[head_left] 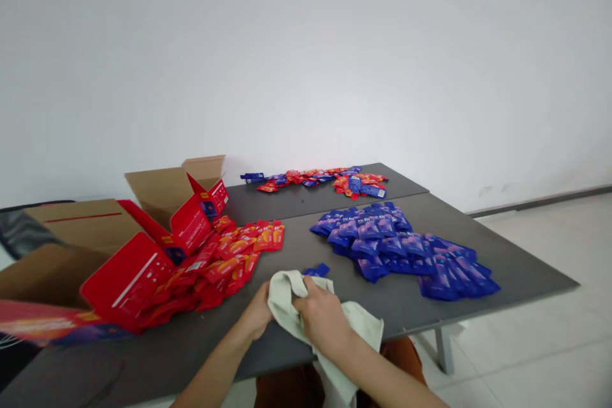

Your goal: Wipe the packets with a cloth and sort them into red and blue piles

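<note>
My right hand [321, 319] is closed on a pale green cloth [363, 324], with its fingers curled into a fold. Beside it my left hand [258, 311] grips the left edge of the same cloth, its fingertips partly hidden by the fabric. The cloth is bunched between both hands and hangs down over the table's front edge towards my lap. Just behind it lies a blue packet [317, 270], partly covered. To the left of my hands spreads a heap of red and orange packets [229, 261]. A pile of blue packets [382, 239] lies to the right.
On the left stand open cardboard boxes [157, 194] with red flaps raised. Mixed red and blue packets [310, 176] lie along the far side of the dark table [521, 268], near the white wall [306, 64]. A table leg [444, 350] shows below the front edge.
</note>
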Demonstrator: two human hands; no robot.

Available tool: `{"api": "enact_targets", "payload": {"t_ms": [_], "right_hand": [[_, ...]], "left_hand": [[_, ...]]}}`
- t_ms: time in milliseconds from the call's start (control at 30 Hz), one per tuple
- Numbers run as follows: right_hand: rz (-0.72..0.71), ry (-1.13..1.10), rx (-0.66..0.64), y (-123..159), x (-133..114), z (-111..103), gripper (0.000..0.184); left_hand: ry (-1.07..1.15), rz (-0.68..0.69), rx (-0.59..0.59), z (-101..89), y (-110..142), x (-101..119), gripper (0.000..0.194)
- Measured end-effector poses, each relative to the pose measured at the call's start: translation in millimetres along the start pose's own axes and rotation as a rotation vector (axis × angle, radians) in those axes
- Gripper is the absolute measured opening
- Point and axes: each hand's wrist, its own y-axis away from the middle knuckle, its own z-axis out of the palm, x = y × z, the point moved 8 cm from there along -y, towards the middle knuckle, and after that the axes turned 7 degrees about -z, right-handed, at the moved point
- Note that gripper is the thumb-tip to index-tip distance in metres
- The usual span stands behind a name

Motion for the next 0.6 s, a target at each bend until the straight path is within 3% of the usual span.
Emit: {"api": "enact_targets", "payload": {"t_ms": [133, 200, 367, 433, 500, 600], "right_hand": [[0.223, 0.061, -0.002, -7.1, 40.1, 1.6, 0.025], [0.270, 0.114, -0.003, -7.2, 42.1, -1.0, 0.024], [0.105, 0.328, -0.052, -6.1, -15.4, 9.2, 0.023], [0.077, 0.339, -0.078, -4.9, -24.3, 12.5, 0.024], [0.108, 0.263, -0.078, -5.2, -13.4, 9.1, 0.024], [0.276, 0.149, -0.064, -1.7, 20.9, -0.1, 0.026]], "left_hand": [[-0.097, -0.068, 0.103, 4.1, -3.6, -5.8, 0.037], [-0.119, -0.040, 0.136, 2.1, -5.5, -5.4, 0.036], [-0.215, 0.118, 0.086, 2.7, -6.7, 6.2, 0.033], [-0.234, 0.148, 0.074, 3.2, -5.1, 11.7, 0.035], [-0.176, 0.074, 0.017, 5.2, -3.8, 9.1, 0.038], [-0.049, -0.060, -0.075, 7.3, 1.4, 2.9, 0.048]]}}
